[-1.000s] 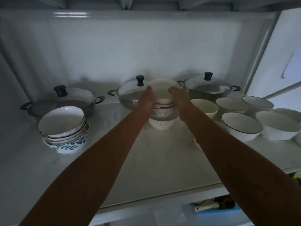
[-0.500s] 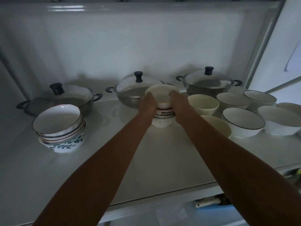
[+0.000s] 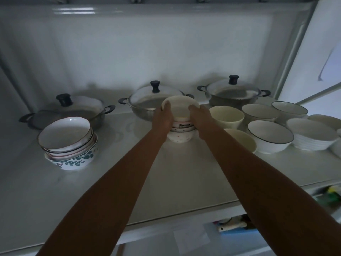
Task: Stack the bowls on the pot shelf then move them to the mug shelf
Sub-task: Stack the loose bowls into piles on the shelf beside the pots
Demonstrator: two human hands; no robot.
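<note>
A stack of small white bowls [image 3: 181,134] stands in the middle of the pot shelf [image 3: 110,191], in front of the centre pot. My left hand [image 3: 163,120] grips the stack's left side and my right hand [image 3: 202,118] grips its right side, thumbs at the top bowl's rim [image 3: 180,103]. The bottom bowl has small red dots and looks to rest on the shelf. A second stack of bowls [image 3: 69,144] with a leaf-patterned bottom bowl stands at the left. Several loose white and cream bowls [image 3: 270,138] sit at the right.
Three lidded steel pots stand along the back: left pot [image 3: 70,109], centre pot [image 3: 147,102], right pot [image 3: 233,93]. The shelf's front half is bare white surface. A lower shelf with small items [image 3: 232,225] shows below the front edge.
The stack held between both hands has come down and settled lower in front of the centre pot. The camera view has shifted slightly upward.
</note>
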